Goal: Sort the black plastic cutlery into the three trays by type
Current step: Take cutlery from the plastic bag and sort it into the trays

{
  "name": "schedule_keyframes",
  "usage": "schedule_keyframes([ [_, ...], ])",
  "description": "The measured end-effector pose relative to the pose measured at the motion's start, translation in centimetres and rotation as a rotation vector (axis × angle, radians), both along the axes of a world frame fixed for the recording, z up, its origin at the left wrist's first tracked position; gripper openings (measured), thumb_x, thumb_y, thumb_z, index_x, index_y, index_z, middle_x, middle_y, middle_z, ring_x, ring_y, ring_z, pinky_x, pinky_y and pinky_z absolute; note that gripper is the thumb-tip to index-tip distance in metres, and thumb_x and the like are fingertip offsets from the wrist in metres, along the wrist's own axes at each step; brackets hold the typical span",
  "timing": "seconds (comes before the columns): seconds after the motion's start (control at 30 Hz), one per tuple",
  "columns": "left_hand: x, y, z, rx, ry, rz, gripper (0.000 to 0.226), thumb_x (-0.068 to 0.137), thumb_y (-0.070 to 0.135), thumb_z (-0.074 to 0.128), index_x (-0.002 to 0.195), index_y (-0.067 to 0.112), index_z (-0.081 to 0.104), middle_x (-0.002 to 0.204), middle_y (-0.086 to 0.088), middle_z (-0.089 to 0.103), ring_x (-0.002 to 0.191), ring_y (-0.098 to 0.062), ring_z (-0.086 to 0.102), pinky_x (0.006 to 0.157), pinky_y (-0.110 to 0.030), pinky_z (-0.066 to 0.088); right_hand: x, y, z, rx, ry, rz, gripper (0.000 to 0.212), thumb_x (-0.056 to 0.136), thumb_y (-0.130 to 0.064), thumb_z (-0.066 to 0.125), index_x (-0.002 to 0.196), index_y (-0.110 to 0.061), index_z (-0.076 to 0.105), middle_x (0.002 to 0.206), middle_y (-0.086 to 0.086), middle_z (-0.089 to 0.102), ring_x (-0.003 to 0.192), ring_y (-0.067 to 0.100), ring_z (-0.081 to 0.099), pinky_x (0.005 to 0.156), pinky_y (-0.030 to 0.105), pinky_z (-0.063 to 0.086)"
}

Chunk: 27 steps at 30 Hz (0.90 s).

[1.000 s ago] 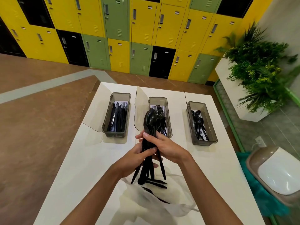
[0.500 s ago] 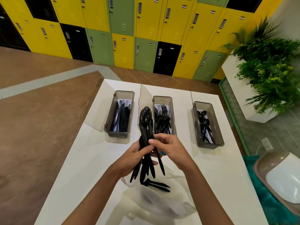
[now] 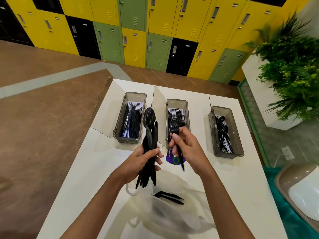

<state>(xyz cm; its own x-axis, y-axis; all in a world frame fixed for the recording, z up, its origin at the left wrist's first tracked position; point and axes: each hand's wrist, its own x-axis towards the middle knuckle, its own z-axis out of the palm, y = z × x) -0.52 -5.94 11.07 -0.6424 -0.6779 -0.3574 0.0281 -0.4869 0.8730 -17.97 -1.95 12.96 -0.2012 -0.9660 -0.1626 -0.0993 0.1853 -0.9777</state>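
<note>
While two loose pieces lie on the clear plastic bag at the near edge of the desk, the left hand grips an upright bundle of cutlery and the right hand pinches one fork, apart from it. Sorting is midway, I judge: the fork belongs just beyond, in the middle tray of forks, between the knife tray and the spoon tray.

cutlery: glossy plastic | trays: smoky translucent plastic | table: smooth, matt
</note>
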Motion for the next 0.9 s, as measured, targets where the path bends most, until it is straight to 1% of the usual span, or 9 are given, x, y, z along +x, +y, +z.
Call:
schedule_keyframes([
  [0.1,0.3,-0.2,0.0,0.029,0.023,0.052,0.007,0.096,0.012,0.049,0.097,0.008,0.054,0.077,-0.003,0.058,0.063,-0.012,0.056,0.060,-0.025,0.052,-0.1,-1.4,-1.0,0.020,0.043,-0.126,0.018,0.102,-0.018,0.042,0.107,-0.006,0.055,0.067,0.005,0.052,0.043,0.000,0.042,0.043,0.012,0.034],
  [0.2,0.7,-0.4,0.2,0.055,0.044,0.094,0.008,0.096,0.013,0.050,0.092,0.009,0.055,0.073,-0.001,0.057,0.061,-0.012,0.053,0.058,-0.024,0.051,-2.0,-3.9,-3.5,0.115,0.115,-0.261,0.024,0.103,-0.021,0.038,0.115,-0.011,0.057,0.070,0.001,0.053,0.049,-0.001,0.044,0.046,0.014,0.035],
  [0.37,1.0,-0.6,0.3,0.063,0.066,0.081,0.007,0.096,0.012,0.049,0.097,0.010,0.055,0.074,-0.001,0.056,0.061,-0.012,0.053,0.059,-0.026,0.050,-4.9,-8.9,-7.2,0.318,0.142,-0.315,0.038,0.101,-0.010,0.037,0.139,-0.007,0.037,0.103,0.002,0.059,0.069,0.010,0.051,0.058,0.023,0.042],
  [0.43,0.9,-0.6,0.2,0.072,0.069,0.084,0.009,0.096,0.011,0.049,0.103,0.010,0.055,0.075,-0.002,0.056,0.062,-0.013,0.053,0.059,-0.027,0.050,-5.3,-10.0,-7.8,0.344,0.190,-0.310,0.043,0.100,-0.011,0.042,0.142,-0.006,0.034,0.122,0.008,0.053,0.092,0.016,0.059,0.075,0.027,0.050],
  [0.53,0.8,-0.8,0.2,0.063,0.050,0.090,0.013,0.096,0.012,0.050,0.108,0.012,0.053,0.075,-0.002,0.055,0.063,-0.014,0.055,0.061,-0.028,0.051,-4.7,-10.1,-7.5,0.410,0.511,-0.253,0.049,0.097,-0.021,0.050,0.143,-0.009,0.038,0.143,0.012,0.042,0.130,0.030,0.043,0.108,0.041,0.039],
  [0.6,0.7,-1.0,0.1,0.051,0.040,0.083,0.013,0.096,0.013,0.050,0.109,0.014,0.053,0.076,-0.002,0.055,0.064,-0.014,0.056,0.061,-0.029,0.052,-3.0,-9.2,-6.0,0.289,0.549,-0.238,0.042,0.097,-0.029,0.052,0.135,-0.012,0.048,0.136,0.011,0.049,0.126,0.027,0.046,0.106,0.040,0.040],
  [0.7,0.4,-1.2,-0.2,0.013,0.003,0.082,0.013,0.096,0.014,0.051,0.109,0.012,0.051,0.078,-0.003,0.054,0.064,-0.013,0.056,0.061,-0.028,0.052,0.4,-6.6,-2.5,0.094,0.272,-0.164,0.031,0.094,-0.039,0.054,0.106,-0.011,0.063,0.102,0.003,0.069,0.093,0.011,0.064,0.083,0.025,0.050],
  [0.8,0.1,-1.2,-0.4,-0.041,-0.046,0.075,0.022,0.096,0.015,0.052,0.118,0.012,0.047,0.082,-0.006,0.051,0.064,-0.011,0.057,0.060,-0.027,0.053,2.6,-4.7,-0.3,-0.001,0.190,-0.033,0.035,0.086,-0.045,0.064,0.087,-0.010,0.063,0.078,-0.002,0.067,0.073,0.005,0.062,0.069,0.019,0.049],
  [0.9,0.0,-1.1,-0.4,-0.095,-0.068,0.051,0.033,0.096,0.018,0.052,0.128,0.015,0.042,0.085,-0.006,0.049,0.066,-0.011,0.058,0.061,-0.030,0.054,3.5,-4.1,-0.3,-0.020,0.210,0.000,0.040,0.073,-0.045,0.078,0.085,-0.011,0.061,0.076,-0.002,0.061,0.069,0.006,0.055,0.065,0.017,0.047],
])
